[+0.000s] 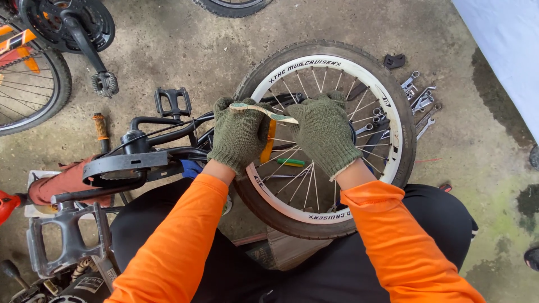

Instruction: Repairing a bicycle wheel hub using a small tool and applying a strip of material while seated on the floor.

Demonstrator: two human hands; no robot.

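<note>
The floor (pixel 168 50) is rough grey concrete, stained dark in patches and tinged green with moss (pixel 499 219) at the lower right of the frame. A pale sheet or tarp (pixel 505 39) covers the upper right corner, with a dark damp strip along its edge. Daylight is soft and even, throwing no hard shadows. At the upper left stands part of an orange bicycle (pixel 22 50), and a tyre (pixel 233 7) crosses the top edge.

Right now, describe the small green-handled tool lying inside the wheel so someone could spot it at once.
Find the white-rimmed bicycle wheel lying flat on the concrete. Look through the spokes just below the gloved right hand. The small screwdriver lies there, the only bright green and yellow thing; the wrenches beyond the rim are bare metal.
</note>
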